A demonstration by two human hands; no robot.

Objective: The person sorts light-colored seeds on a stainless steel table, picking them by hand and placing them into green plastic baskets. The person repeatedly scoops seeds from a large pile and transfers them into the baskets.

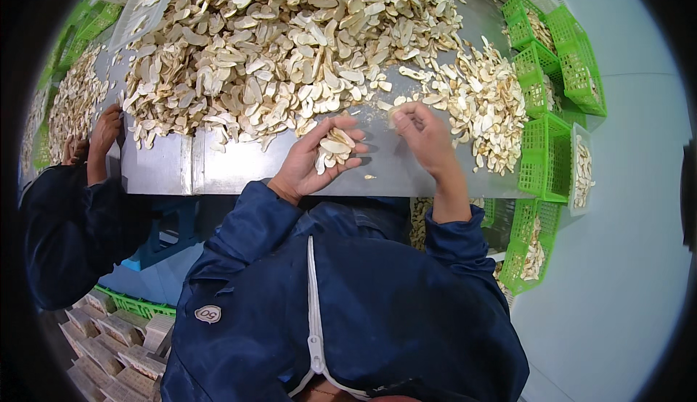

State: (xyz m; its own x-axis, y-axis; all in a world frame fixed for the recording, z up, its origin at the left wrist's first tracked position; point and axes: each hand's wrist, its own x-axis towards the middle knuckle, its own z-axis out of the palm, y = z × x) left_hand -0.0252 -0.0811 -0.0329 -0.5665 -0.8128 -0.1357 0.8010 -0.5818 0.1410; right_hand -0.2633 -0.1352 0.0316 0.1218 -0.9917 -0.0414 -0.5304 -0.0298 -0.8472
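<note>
My left hand [310, 160] is turned palm up over the metal table [245, 176] and holds several pale dried slices [335, 149], which look like sliced mushroom or root. To its right, my right hand [422, 135] pinches a pale slice [393, 114] between thumb and fingertips, just above the table. A large heap of the same slices [261, 64] spreads beyond my left hand. A smaller pile of slices [490, 108] lies to the right of my right hand. One small fragment [370, 176] rests on the metal between my hands.
Green perforated plastic baskets [536, 157], some with slices, line the table's right end beside a white tray [572, 184]. A translucent tray [144, 7] leans at the heap's upper left. A co-worker's hand [106, 127] is at the left, near another pile. Stacked containers [117, 347] stand at lower left.
</note>
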